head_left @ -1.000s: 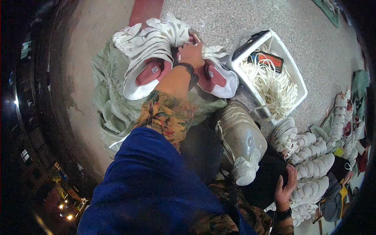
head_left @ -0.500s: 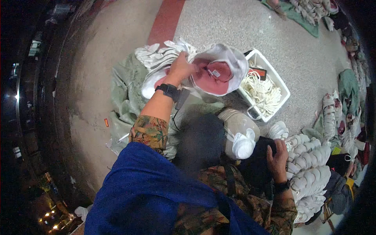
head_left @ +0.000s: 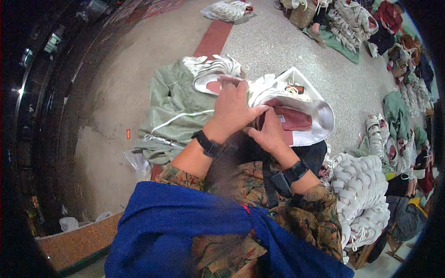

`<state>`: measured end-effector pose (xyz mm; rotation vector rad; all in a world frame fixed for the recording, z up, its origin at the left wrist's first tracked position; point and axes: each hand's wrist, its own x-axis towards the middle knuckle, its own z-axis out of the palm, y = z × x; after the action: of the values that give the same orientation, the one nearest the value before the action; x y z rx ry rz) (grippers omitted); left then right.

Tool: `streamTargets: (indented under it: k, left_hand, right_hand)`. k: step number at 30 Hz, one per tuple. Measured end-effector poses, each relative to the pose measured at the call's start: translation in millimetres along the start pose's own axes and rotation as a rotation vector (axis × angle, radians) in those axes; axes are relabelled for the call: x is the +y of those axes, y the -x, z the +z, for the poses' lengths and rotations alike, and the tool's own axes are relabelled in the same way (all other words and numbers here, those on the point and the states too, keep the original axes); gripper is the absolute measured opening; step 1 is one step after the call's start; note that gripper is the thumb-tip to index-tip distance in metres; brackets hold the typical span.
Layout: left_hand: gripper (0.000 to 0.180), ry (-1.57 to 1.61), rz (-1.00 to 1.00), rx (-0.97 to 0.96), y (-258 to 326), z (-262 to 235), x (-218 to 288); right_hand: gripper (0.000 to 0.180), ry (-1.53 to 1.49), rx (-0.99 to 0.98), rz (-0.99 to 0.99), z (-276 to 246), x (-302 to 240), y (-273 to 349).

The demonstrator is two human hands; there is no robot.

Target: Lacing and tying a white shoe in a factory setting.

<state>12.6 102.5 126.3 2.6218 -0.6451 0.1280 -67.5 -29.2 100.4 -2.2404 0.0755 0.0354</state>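
Note:
In front of me lie white shoe uppers [head_left: 320,132] with red lining, nested in a stack above my lap, toes toward the right. My right hand [head_left: 273,132] grips the near edge of their opening, its fingers partly inside. My left hand [head_left: 232,109] is closed at the stack's left end, thumb pointing toward the right hand; its fingertips are partly hidden. Just beyond the left hand, another pile of white uppers [head_left: 211,67] rests on a green sack [head_left: 174,99]. A white cord [head_left: 181,119] trails across the sack.
A white plastic basin [head_left: 294,74] with cream laces [head_left: 299,94] stands behind the held uppers. Bundles of white uppers [head_left: 357,190] are heaped at my right. Farther off are a bagged bundle [head_left: 227,10], a wicker basket [head_left: 299,17] and other people.
The single upper in my left hand has left its spot by the basin. My right hand has come up from my lap to meet the left, and nested uppers now lie between them.

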Motion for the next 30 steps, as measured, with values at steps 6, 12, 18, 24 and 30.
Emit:
streamTargets:
  k: [6, 12, 18, 24, 30]
  left_hand:
    - [0.082, 0.500, -0.110, 0.110, 37, 20, -7]
    - [0.086, 0.798, -0.041, 0.134, 29, 39, -29]
    - [0.058, 1.348, -0.166, -0.205, 34, 36, -40]
    - [0.060, 0.953, 0.095, -0.523, -21, 13, -66]
    - [0.072, 1.323, -0.019, -0.620, -6, 32, -63]
  right_hand:
    - [0.080, -0.375, 0.272, -0.143, 14, 59, 20]
    - [0.076, -0.390, 0.369, -0.106, 11, 81, 29]
    - [0.079, -0.849, 0.196, -0.014, -4, 79, 31]
    - [0.082, -0.734, 0.183, -0.205, -13, 79, 30]
    - [0.079, -1.044, 0.145, -0.015, -29, 68, 37]
